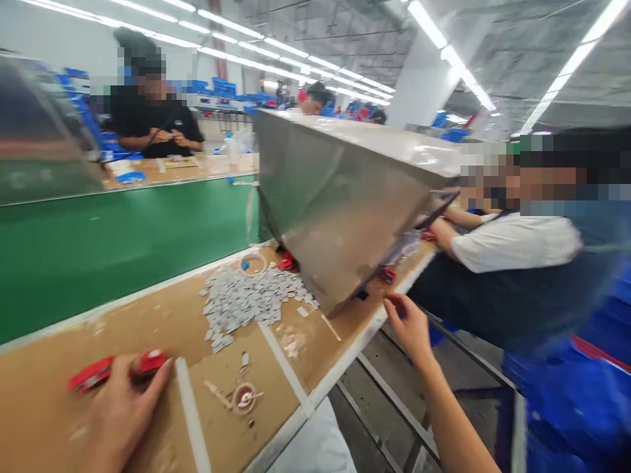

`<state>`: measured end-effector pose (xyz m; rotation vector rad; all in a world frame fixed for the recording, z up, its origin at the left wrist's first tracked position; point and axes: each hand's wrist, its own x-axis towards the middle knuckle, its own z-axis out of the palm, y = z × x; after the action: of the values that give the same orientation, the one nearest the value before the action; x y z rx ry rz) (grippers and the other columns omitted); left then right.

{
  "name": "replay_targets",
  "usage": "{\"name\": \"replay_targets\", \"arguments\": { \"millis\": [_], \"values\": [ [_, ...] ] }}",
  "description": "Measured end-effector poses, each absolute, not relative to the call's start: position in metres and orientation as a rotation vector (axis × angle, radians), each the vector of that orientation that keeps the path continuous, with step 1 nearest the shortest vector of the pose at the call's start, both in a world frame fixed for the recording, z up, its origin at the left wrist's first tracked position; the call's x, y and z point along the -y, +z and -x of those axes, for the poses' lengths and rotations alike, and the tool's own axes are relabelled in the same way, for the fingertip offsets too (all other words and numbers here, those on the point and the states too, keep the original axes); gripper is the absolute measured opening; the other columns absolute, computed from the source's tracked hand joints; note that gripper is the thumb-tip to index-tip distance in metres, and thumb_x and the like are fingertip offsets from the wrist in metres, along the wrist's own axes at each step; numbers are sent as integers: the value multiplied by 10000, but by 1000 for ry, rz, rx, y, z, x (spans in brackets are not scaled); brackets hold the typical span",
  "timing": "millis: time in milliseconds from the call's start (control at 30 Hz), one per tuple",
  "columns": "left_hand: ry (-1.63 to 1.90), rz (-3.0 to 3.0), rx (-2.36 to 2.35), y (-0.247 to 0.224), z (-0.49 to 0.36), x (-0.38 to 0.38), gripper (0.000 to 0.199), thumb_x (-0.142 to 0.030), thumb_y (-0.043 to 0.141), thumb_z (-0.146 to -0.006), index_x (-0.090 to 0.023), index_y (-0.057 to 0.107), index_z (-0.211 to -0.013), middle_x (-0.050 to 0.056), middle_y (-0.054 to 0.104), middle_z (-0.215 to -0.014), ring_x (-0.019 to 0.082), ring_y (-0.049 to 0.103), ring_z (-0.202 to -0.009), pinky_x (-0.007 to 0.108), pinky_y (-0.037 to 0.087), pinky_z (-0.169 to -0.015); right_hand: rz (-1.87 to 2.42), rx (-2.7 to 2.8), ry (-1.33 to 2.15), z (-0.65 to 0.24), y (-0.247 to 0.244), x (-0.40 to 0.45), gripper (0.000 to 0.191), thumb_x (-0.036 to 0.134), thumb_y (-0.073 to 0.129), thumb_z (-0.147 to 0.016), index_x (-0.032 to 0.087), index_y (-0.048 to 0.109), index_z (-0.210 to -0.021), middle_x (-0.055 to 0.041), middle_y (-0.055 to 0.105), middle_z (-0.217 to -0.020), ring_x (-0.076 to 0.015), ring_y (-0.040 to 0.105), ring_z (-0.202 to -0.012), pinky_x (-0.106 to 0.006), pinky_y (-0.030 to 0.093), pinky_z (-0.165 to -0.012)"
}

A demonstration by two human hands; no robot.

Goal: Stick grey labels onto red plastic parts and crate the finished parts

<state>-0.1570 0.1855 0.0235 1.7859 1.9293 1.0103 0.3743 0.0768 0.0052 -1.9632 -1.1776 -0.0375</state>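
My left hand (123,401) rests on the left of the bench, its fingers closed over red, glossy toy-car-like pieces (91,374); the fingers hide part of them. At the bench's front edge is my right hand (409,325), with loosely bent fingers and nothing visible in them. Just beyond its fingertips lies another red car-like piece (388,274), beside a large slanted metal box (345,217). Between my hands, a pile of small grey flat pieces (251,299) covers the bench. Closer to me stands a small cup (245,399) with a stick in it.
A roll of tape (253,264) and a red piece (286,263) lie by the metal box. A green partition (128,249) runs behind the bench. At right, a co-worker in a white sleeve (517,243) sits close. Blue crates (566,394) stand at lower right.
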Motion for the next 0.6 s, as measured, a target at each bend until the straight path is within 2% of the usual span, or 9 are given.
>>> {"name": "replay_targets", "arguments": {
  "millis": [67,133,167,267,367,500,600],
  "values": [
    [1093,-1607,-1836,31,151,-176,402,-553,672,-682,-254,516,-899,9,669,-769,250,662,-697,358,520,-648,1877,1275,49,-341,3,-57,364,531,587,-906,203,695,-1022,-91,762,-955,-236,707,-829,-358,554,-795],
    [1127,-1460,-1675,36,144,-172,471,-494,685,-707,-240,524,-1070,25,719,-910,234,705,-818,356,552,-753,1827,1368,148,-311,-1,-47,345,527,614,-904,213,714,-1005,-80,776,-942,-232,725,-831,-332,564,-784],
    [1117,-1427,-1619,36,142,-171,477,-473,699,-712,-233,544,-1094,30,727,-945,223,707,-842,347,553,-777,1793,1415,195,-295,-3,-46,334,520,616,-908,215,721,-997,-78,781,-937,-229,733,-829,-319,572,-773],
    [1047,-1399,-1505,33,140,-168,377,-424,729,-718,-211,655,-1020,27,733,-917,193,682,-812,312,535,-769,1626,1549,326,-243,-10,-49,282,479,613,-929,227,730,-975,-70,789,-903,-217,751,-793,-280,595,-705],
    [1042,-1311,-1417,29,140,-165,302,-326,789,-668,-202,679,-921,-6,712,-813,156,639,-743,270,509,-718,1405,1679,489,-191,-15,-55,219,425,614,-945,251,721,-1025,-67,788,-925,-215,761,-791,-269,618,-666],
    [1114,-970,-1218,27,137,-164,493,-318,889,-576,-202,622,-973,-13,707,-832,128,632,-677,227,492,-596,1220,1807,637,-147,-8,-68,321,393,667,-918,273,661,-1217,-77,764,-983,-217,744,-798,-291,631,-684],
    [1173,-761,-1101,27,137,-164,648,-381,936,-555,-211,580,-1068,-6,727,-855,122,665,-657,240,531,-624,1171,1859,713,-135,6,-78,229,326,644,-941,276,694,-1159,-59,727,-864,-188,689,-689,-266,587,-598]
  ]
}}
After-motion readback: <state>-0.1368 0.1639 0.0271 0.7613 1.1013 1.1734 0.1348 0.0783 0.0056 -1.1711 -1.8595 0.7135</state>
